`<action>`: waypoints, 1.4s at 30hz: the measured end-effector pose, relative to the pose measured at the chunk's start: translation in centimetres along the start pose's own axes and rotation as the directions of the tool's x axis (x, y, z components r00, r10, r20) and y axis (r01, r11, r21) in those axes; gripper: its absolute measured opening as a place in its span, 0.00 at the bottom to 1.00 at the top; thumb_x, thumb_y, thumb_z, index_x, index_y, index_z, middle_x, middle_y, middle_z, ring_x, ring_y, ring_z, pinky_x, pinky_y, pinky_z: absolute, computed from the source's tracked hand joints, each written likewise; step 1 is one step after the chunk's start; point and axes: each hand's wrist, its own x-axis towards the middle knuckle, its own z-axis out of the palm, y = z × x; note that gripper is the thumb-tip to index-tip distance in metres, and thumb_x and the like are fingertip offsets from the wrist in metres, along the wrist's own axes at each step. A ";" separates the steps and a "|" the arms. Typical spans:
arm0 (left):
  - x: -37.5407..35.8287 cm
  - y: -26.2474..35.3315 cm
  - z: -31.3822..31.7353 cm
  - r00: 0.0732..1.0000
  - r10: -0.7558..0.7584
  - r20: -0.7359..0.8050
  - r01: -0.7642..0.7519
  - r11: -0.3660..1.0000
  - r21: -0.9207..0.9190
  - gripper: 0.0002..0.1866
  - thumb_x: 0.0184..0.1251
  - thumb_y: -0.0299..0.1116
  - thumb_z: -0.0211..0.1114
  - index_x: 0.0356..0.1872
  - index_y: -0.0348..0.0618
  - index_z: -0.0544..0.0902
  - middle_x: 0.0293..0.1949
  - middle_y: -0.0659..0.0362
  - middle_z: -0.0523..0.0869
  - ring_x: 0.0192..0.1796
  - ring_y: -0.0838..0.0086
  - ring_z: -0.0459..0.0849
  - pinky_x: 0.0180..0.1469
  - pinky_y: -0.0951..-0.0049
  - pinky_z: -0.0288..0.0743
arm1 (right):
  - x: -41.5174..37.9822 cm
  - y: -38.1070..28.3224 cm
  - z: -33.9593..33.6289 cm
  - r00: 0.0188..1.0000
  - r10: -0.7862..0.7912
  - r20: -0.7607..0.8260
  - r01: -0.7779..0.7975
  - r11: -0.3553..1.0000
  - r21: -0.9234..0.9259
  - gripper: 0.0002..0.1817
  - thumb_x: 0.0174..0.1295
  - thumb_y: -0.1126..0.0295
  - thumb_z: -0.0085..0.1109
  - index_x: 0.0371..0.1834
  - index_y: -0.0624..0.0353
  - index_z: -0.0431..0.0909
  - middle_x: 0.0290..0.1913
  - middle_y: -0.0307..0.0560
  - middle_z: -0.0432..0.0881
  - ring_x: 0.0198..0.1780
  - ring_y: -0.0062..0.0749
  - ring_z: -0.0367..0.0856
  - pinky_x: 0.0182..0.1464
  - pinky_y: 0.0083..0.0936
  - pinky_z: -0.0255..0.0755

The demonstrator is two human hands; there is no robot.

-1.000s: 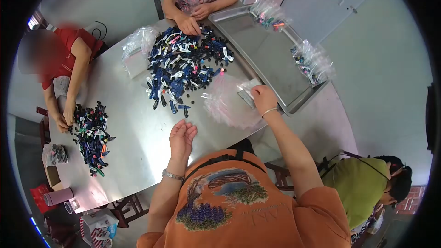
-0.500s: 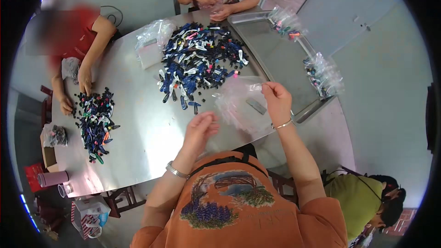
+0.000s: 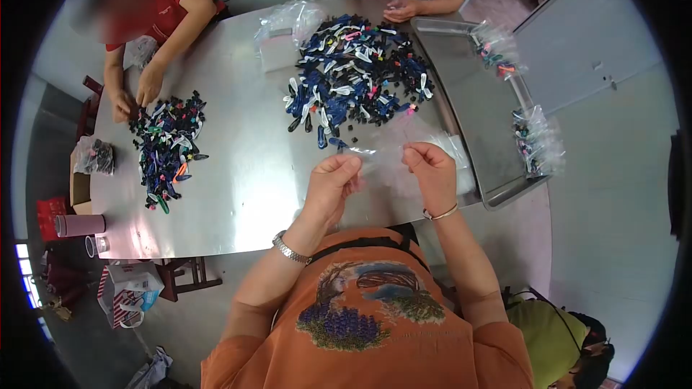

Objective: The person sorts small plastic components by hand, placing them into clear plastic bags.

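The left hand [image 3: 335, 181] and right hand [image 3: 430, 167] pinch a clear plastic bag [image 3: 382, 156] between them. Beyond the right, a metal tray [image 3: 479, 112] holds filled bags [image 3: 532, 144]; beyond the left lie piled hair clips [image 3: 346, 83].

Two piles of hair clips [image 3: 353, 75] lie on one counter [image 3: 238, 144]: one at upper center, one at left. One metal tray [image 3: 472, 101] at upper right bears two groups of filled bags [image 3: 537, 140]. Three other people [image 3: 173, 0] show, two at the top and one at lower right. One pink tumbler [image 3: 81, 225] is at left. The overlapping clips are too many to count singly.
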 end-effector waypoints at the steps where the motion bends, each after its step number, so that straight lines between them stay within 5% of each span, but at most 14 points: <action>1: 0.0 -0.1 -0.1 1.000 -0.003 -0.001 0.003 1.000 -0.004 0.04 0.64 0.30 0.64 0.35 0.40 0.80 0.26 0.61 0.82 0.26 0.75 0.81 0.32 0.78 0.77 | 0.0 0.0 0.1 1.000 0.003 0.001 -0.003 1.000 -0.004 0.11 0.62 0.70 0.59 0.43 0.65 0.80 0.33 0.38 0.81 0.32 0.17 0.75 0.36 0.15 0.68; 7: -0.4 0.1 -0.2 0.997 0.067 -0.033 -0.064 0.994 0.093 0.05 0.62 0.29 0.66 0.33 0.39 0.80 0.26 0.63 0.82 0.24 0.81 0.76 0.29 0.81 0.72 | 0.3 -0.9 0.4 0.994 0.104 0.023 -0.105 0.992 0.066 0.11 0.62 0.71 0.59 0.45 0.65 0.79 0.33 0.38 0.81 0.33 0.16 0.75 0.37 0.15 0.70; 12: -0.3 0.1 -0.3 0.982 0.171 -0.077 -0.153 0.968 0.198 0.06 0.61 0.29 0.67 0.34 0.37 0.81 0.25 0.62 0.81 0.25 0.81 0.75 0.31 0.81 0.71 | -0.1 -0.9 0.2 0.993 -0.093 0.075 0.104 0.980 -0.168 0.05 0.60 0.76 0.59 0.38 0.62 0.78 0.32 0.35 0.79 0.34 0.14 0.74 0.38 0.13 0.70; 19: 0.1 0.1 -2.1 0.966 0.251 -0.058 -0.228 0.938 0.262 0.07 0.61 0.31 0.68 0.34 0.39 0.81 0.27 0.63 0.82 0.28 0.81 0.77 0.32 0.81 0.71 | -0.6 -0.1 1.1 0.969 -0.128 0.211 0.134 0.991 -0.017 0.03 0.61 0.75 0.58 0.35 0.62 0.75 0.29 0.34 0.78 0.31 0.13 0.74 0.34 0.14 0.69; 21: 0.2 0.1 -2.4 0.962 0.266 -0.065 -0.236 0.926 0.294 0.07 0.61 0.31 0.67 0.35 0.39 0.81 0.28 0.63 0.82 0.28 0.81 0.78 0.33 0.81 0.71 | -0.5 -0.1 1.2 0.962 -0.061 0.266 0.058 0.998 0.021 0.06 0.63 0.78 0.54 0.43 0.63 0.74 0.39 0.41 0.81 0.38 0.20 0.78 0.44 0.17 0.74; 25: -0.1 0.3 -2.5 0.957 0.254 -0.142 -0.197 0.924 0.328 0.06 0.61 0.30 0.67 0.34 0.39 0.81 0.28 0.63 0.82 0.28 0.80 0.77 0.34 0.80 0.72 | -0.6 0.4 1.7 0.969 -0.092 0.229 0.100 0.995 -0.022 0.08 0.65 0.78 0.51 0.46 0.65 0.75 0.41 0.45 0.83 0.41 0.23 0.80 0.48 0.20 0.75; 27: 0.1 0.2 -3.3 0.975 0.199 -0.098 -0.158 0.934 0.320 0.11 0.61 0.31 0.67 0.42 0.37 0.80 0.33 0.61 0.82 0.35 0.80 0.79 0.39 0.81 0.74 | -0.4 0.4 1.6 0.947 -0.138 0.290 0.205 0.955 -0.214 0.09 0.65 0.78 0.50 0.47 0.67 0.76 0.40 0.43 0.83 0.42 0.25 0.81 0.48 0.21 0.75; 31: -1.2 0.1 -2.7 0.925 0.313 -0.217 -0.204 0.889 0.411 0.24 0.63 0.40 0.66 0.55 0.38 0.72 0.46 0.55 0.79 0.45 0.74 0.78 0.45 0.75 0.74 | -1.0 -0.5 2.6 0.958 -0.162 0.238 0.215 0.951 -0.220 0.08 0.65 0.76 0.50 0.44 0.65 0.77 0.39 0.44 0.84 0.42 0.21 0.81 0.45 0.20 0.75; 33: -2.9 0.6 -2.9 0.952 -0.235 -0.194 0.220 0.971 -0.095 0.34 0.65 0.52 0.61 0.62 0.38 0.63 0.55 0.50 0.73 0.53 0.67 0.75 0.50 0.67 0.72 | -1.9 -1.6 3.0 0.966 -0.088 0.241 0.215 0.791 -0.573 0.09 0.63 0.76 0.51 0.44 0.61 0.78 0.37 0.46 0.83 0.42 0.26 0.83 0.45 0.26 0.74; 34: -3.0 0.0 -2.9 0.962 -0.267 -0.061 0.251 0.948 -0.198 0.37 0.64 0.60 0.55 0.61 0.39 0.62 0.55 0.49 0.73 0.53 0.61 0.76 0.52 0.62 0.71 | -2.2 -1.4 3.5 0.966 -0.086 0.244 0.215 0.793 -0.571 0.09 0.63 0.76 0.51 0.44 0.61 0.78 0.37 0.46 0.83 0.42 0.26 0.83 0.45 0.26 0.74; 36: -2.5 -0.3 -2.0 0.976 -0.218 0.010 0.213 0.939 -0.270 0.37 0.65 0.60 0.55 0.62 0.39 0.61 0.55 0.49 0.72 0.54 0.59 0.75 0.53 0.61 0.71 | -2.7 -0.6 4.6 0.818 -0.341 0.464 0.555 0.683 -0.475 0.10 0.58 0.76 0.52 0.43 0.57 0.78 0.36 0.46 0.82 0.44 0.34 0.82 0.52 0.36 0.70; 37: -2.2 -0.2 -1.9 0.983 -0.163 0.082 0.182 0.922 -0.342 0.37 0.65 0.59 0.55 0.62 0.39 0.61 0.55 0.49 0.71 0.54 0.58 0.75 0.53 0.60 0.71 | -3.1 0.1 5.2 0.816 -0.337 0.470 0.555 0.687 -0.469 0.10 0.58 0.76 0.52 0.43 0.57 0.78 0.36 0.46 0.82 0.44 0.34 0.82 0.52 0.36 0.70; 40: -1.0 0.3 -2.4 0.967 -0.245 0.070 0.247 0.830 -0.500 0.33 0.65 0.54 0.58 0.63 0.46 0.60 0.57 0.50 0.69 0.53 0.54 0.75 0.55 0.54 0.70 | -3.9 1.6 6.1 0.650 -0.381 0.657 0.755 0.422 -0.502 0.08 0.58 0.72 0.49 0.38 0.55 0.76 0.48 0.48 0.80 0.54 0.40 0.77 0.60 0.44 0.60; 42: -0.6 -0.6 -2.6 0.986 -0.166 -0.005 0.142 0.855 -0.498 0.29 0.64 0.50 0.60 0.61 0.50 0.62 0.55 0.50 0.69 0.54 0.49 0.73 0.57 0.48 0.69 | -4.2 2.0 6.3 0.652 -0.378 0.657 0.753 0.427 -0.501 0.07 0.58 0.72 0.50 0.39 0.56 0.76 0.51 0.49 0.79 0.54 0.41 0.76 0.61 0.43 0.60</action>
